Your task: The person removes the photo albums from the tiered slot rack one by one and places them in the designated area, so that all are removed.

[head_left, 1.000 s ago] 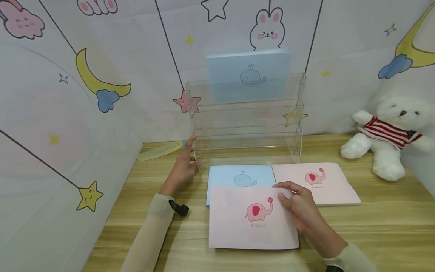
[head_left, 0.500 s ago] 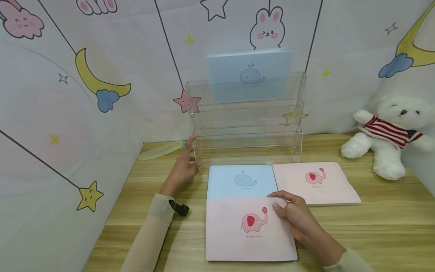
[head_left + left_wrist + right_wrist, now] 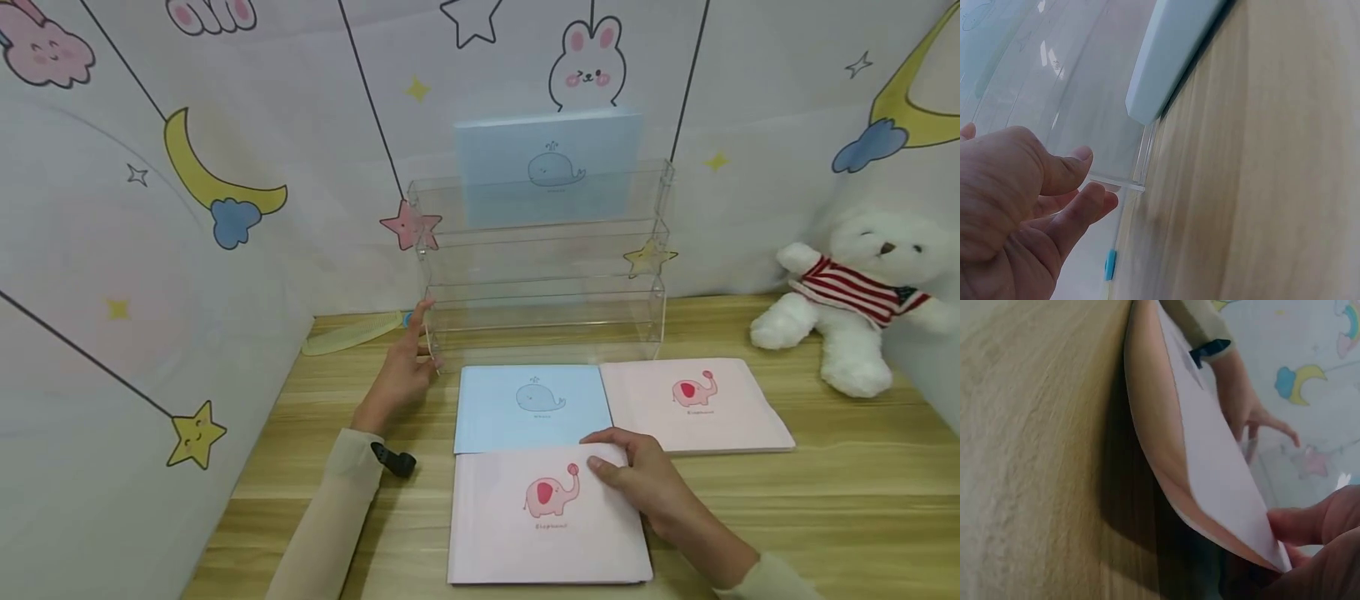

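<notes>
My right hand (image 3: pixel 637 479) pinches the upper right corner of a pink notebook (image 3: pixel 502 546) with an elephant drawing. In the right wrist view, thumb and fingers lie on either side of that corner, and the notebook (image 3: pixel 1216 450) bows open along its edge. My left hand (image 3: pixel 401 371) holds the left side of a clear tiered display rack (image 3: pixel 547 312); in the left wrist view its thumb and fingers lie about the rack's edge (image 3: pixel 1129 184). On the top tier stands a blue whale notebook (image 3: pixel 551 137). Another blue notebook (image 3: pixel 487 417) lies before the rack, beside a second pink notebook (image 3: pixel 735 425).
A yellow-green comb (image 3: pixel 352 335) lies left of the rack. At the right, a white teddy bear (image 3: pixel 858 342) in a striped shirt sits against the printed backdrop (image 3: pixel 315 108). Bare wooden table (image 3: pixel 825 533) shows at the front right.
My right hand has drawn the pink notebook toward the front and slightly left, uncovering more of the blue notebook behind it. The left hand stays at the rack.
</notes>
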Demonstrator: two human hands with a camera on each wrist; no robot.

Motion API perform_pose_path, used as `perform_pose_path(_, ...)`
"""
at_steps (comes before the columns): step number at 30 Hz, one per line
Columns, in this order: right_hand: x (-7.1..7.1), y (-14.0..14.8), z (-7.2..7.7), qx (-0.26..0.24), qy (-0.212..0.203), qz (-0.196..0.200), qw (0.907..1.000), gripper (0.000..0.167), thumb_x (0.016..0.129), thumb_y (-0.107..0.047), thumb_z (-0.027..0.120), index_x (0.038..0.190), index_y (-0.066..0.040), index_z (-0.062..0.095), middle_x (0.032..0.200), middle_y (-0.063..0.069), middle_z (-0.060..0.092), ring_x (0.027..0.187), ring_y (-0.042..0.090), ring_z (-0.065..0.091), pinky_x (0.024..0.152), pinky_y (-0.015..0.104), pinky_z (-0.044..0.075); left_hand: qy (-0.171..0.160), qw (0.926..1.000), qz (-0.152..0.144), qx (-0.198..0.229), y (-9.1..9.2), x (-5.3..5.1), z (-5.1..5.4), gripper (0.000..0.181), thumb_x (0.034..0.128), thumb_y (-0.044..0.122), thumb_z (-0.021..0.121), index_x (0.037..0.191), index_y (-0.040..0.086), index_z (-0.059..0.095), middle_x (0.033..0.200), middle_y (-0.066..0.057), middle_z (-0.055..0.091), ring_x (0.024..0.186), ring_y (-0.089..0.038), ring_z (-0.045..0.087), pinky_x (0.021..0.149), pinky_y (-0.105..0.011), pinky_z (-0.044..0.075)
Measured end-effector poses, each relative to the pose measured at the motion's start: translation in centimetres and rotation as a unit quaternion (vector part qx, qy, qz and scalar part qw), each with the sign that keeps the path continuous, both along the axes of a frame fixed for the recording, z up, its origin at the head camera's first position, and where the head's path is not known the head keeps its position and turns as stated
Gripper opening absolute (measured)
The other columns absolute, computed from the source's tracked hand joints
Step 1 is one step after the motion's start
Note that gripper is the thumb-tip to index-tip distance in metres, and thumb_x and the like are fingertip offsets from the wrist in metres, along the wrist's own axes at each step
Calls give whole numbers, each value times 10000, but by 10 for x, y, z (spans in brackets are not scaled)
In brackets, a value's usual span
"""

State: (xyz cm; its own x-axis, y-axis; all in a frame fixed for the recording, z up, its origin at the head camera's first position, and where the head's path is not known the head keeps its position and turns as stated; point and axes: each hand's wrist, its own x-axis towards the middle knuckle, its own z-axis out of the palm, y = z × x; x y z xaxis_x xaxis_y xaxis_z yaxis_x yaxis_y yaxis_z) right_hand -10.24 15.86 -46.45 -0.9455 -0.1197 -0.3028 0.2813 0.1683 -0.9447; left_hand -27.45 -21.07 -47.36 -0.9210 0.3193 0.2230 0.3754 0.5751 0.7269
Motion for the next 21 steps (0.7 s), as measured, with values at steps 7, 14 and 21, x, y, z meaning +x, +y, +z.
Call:
perform_pose_path(7, 1, -1, 0, 2587, 1188, 112, 9586, 257, 924, -211, 843, 1170, -148, 806, 964, 69, 777, 845, 161, 580, 653, 243, 454, -58, 10000, 33, -51, 0, 1, 0, 1096, 982, -95, 683, 1677, 482, 63, 1642, -356, 393, 1242, -517, 708, 961, -567, 658)
perform_pose_path(14, 1, -2, 4, 4045, 1626, 456, 8988, 303, 908, -390, 850, 1155, -229, 778, 577, -3, 463, 599, 176, 428, 542, 296, 319, -61, 9999, 81, -49, 0, 2, 1, 1090, 982, -92, 684, 1675, 482, 70, 1630, -361, 404, 1239, -524, 706, 963, -584, 653)
perform_pose_path(21, -2, 1, 2, 4422, 1647, 665, 8792, 453, 899, -441, 850, 1209, -206, 617, 585, 14, 440, 553, 193, 437, 503, 290, 334, -10, 10000, 49, -40, 0, 1, 1, 1085, 984, -90, 683, 1675, 479, 69, 1613, -372, 420, 1213, -525, 719, 953, -581, 657)
